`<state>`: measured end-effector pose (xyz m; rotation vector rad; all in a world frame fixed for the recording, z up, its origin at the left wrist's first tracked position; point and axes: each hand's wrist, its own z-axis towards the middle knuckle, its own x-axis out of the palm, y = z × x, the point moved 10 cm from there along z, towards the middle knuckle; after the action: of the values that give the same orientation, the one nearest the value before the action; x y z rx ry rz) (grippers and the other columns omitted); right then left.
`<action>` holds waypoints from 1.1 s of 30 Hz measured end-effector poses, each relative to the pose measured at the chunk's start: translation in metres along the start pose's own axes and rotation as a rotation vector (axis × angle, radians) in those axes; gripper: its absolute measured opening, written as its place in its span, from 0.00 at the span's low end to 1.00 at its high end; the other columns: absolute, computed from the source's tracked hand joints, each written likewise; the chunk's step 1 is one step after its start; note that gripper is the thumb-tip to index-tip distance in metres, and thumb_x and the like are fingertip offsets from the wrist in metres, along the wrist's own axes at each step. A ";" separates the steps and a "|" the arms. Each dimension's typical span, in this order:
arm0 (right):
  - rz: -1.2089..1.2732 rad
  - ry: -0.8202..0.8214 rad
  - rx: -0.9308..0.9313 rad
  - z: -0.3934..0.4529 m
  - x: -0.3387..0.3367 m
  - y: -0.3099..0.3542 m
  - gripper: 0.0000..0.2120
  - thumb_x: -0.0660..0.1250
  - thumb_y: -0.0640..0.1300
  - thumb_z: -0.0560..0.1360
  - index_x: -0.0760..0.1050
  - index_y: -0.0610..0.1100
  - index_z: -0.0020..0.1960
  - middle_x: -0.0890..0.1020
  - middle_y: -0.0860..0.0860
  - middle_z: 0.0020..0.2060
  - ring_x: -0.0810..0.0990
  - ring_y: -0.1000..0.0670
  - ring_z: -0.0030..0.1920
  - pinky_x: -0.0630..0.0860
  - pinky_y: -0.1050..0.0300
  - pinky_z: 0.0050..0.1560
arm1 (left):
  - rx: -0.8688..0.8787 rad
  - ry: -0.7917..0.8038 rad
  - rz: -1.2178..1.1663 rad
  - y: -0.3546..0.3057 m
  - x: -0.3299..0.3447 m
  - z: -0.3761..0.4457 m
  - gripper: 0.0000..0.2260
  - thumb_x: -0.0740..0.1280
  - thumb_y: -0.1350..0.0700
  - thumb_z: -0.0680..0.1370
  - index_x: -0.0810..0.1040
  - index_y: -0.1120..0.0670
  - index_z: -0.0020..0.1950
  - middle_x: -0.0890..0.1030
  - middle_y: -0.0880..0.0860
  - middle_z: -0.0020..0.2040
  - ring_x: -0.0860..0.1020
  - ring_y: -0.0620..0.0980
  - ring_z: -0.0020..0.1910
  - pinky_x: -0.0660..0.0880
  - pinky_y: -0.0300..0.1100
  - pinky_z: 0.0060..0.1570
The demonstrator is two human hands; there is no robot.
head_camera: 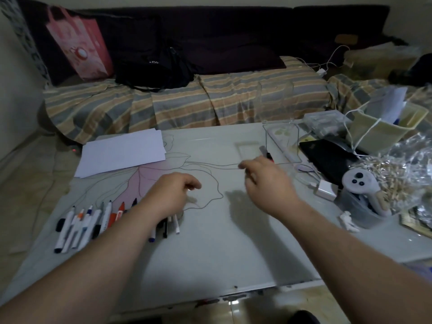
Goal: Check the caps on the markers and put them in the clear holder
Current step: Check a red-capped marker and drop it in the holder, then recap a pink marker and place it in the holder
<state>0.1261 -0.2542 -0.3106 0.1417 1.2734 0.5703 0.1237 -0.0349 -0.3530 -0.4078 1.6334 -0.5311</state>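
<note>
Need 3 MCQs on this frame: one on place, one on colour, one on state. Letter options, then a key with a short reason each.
1. Where does the row of markers lie on the table?
A. near left part
B. far right corner
C. inside the holder

2. What colour is the bag on the sofa at far left?
A. green
B. pink
C. yellow

3. What is the right hand doing?
A. lying flat on the paper
B. hanging idle and empty
C. holding a marker near the clear holder

Key: 1 A, the markers lie beside the left forearm near the table's left edge. 2 B, the bag is plainly pink. 3 C, a marker tip sticks out past the fingers, just in front of the holder.
</note>
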 end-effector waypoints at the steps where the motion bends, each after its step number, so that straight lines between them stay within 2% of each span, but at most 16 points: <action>1: 0.017 0.082 -0.047 -0.005 0.022 0.017 0.17 0.62 0.41 0.78 0.79 0.50 0.64 0.80 0.50 0.58 0.78 0.46 0.59 0.75 0.50 0.59 | -0.054 -0.023 0.032 0.019 -0.009 -0.001 0.15 0.68 0.64 0.78 0.85 0.48 0.60 0.83 0.48 0.59 0.80 0.46 0.57 0.74 0.38 0.60; 3: 0.033 0.254 -0.129 -0.017 0.066 0.051 0.17 0.61 0.42 0.78 0.79 0.51 0.64 0.79 0.49 0.60 0.77 0.45 0.61 0.74 0.52 0.60 | -0.164 -0.077 0.079 0.056 -0.023 -0.006 0.13 0.66 0.60 0.80 0.84 0.46 0.58 0.83 0.48 0.60 0.81 0.49 0.55 0.76 0.42 0.59; 6: 0.017 0.451 -0.226 -0.036 0.121 0.094 0.17 0.59 0.46 0.79 0.77 0.52 0.66 0.75 0.47 0.62 0.75 0.41 0.63 0.76 0.47 0.60 | -0.241 -0.088 0.145 0.086 -0.029 -0.014 0.10 0.68 0.54 0.79 0.84 0.44 0.57 0.83 0.48 0.58 0.80 0.49 0.53 0.75 0.41 0.55; 10: -0.040 0.588 -0.265 -0.049 0.168 0.117 0.18 0.58 0.49 0.80 0.74 0.56 0.69 0.73 0.46 0.60 0.72 0.40 0.62 0.76 0.43 0.56 | -0.241 -0.018 0.229 0.093 -0.014 -0.019 0.08 0.71 0.50 0.76 0.85 0.43 0.53 0.84 0.45 0.49 0.80 0.48 0.47 0.74 0.39 0.46; 13: -0.131 0.593 -0.298 -0.051 0.181 0.119 0.16 0.59 0.47 0.81 0.74 0.51 0.67 0.71 0.45 0.58 0.71 0.39 0.60 0.75 0.46 0.50 | -0.219 0.059 0.306 0.094 0.001 -0.018 0.11 0.73 0.46 0.72 0.85 0.41 0.54 0.84 0.44 0.51 0.81 0.49 0.51 0.78 0.43 0.51; 17: -0.290 0.516 -0.247 -0.042 0.177 0.109 0.16 0.57 0.39 0.82 0.75 0.40 0.67 0.72 0.42 0.58 0.73 0.38 0.58 0.72 0.47 0.45 | -0.164 0.089 0.417 0.087 0.014 -0.015 0.13 0.73 0.44 0.72 0.84 0.42 0.55 0.81 0.45 0.53 0.80 0.51 0.53 0.77 0.44 0.50; 21: -0.339 0.499 -0.105 -0.030 0.163 0.079 0.17 0.58 0.33 0.81 0.74 0.37 0.68 0.76 0.39 0.57 0.78 0.36 0.57 0.71 0.48 0.43 | -0.129 0.080 0.544 0.079 0.023 -0.011 0.11 0.71 0.48 0.73 0.85 0.45 0.54 0.81 0.49 0.54 0.79 0.54 0.53 0.77 0.48 0.53; 24: -0.316 0.501 -0.049 -0.027 0.154 0.056 0.19 0.60 0.34 0.80 0.72 0.39 0.69 0.79 0.39 0.55 0.80 0.37 0.55 0.71 0.50 0.44 | -0.127 0.077 0.546 0.075 0.027 -0.009 0.11 0.72 0.48 0.72 0.84 0.45 0.54 0.80 0.48 0.55 0.78 0.54 0.55 0.73 0.47 0.54; 28: -0.223 0.533 0.038 -0.031 0.142 0.035 0.12 0.60 0.37 0.80 0.70 0.40 0.63 0.80 0.39 0.56 0.80 0.37 0.55 0.67 0.53 0.44 | -0.097 0.101 0.480 0.064 0.034 -0.009 0.09 0.75 0.48 0.69 0.78 0.45 0.45 0.78 0.46 0.47 0.77 0.52 0.51 0.69 0.45 0.48; 31: -0.159 0.586 0.151 -0.034 0.133 0.014 0.18 0.61 0.37 0.78 0.66 0.40 0.66 0.80 0.38 0.58 0.80 0.38 0.57 0.70 0.53 0.45 | -0.077 0.086 0.280 0.053 0.037 -0.011 0.08 0.76 0.53 0.69 0.78 0.47 0.43 0.80 0.47 0.45 0.79 0.50 0.46 0.71 0.40 0.37; 33: -0.096 0.593 0.213 -0.033 0.122 0.002 0.20 0.62 0.38 0.78 0.65 0.41 0.68 0.79 0.38 0.58 0.80 0.38 0.56 0.70 0.54 0.46 | -0.031 0.028 0.174 0.041 0.031 -0.012 0.07 0.75 0.55 0.69 0.78 0.49 0.41 0.80 0.46 0.40 0.78 0.48 0.40 0.71 0.39 0.33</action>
<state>0.1165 -0.2007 -0.4245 0.0895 1.9083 0.4024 0.1090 -0.0169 -0.4000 -0.2784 1.6876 -0.3824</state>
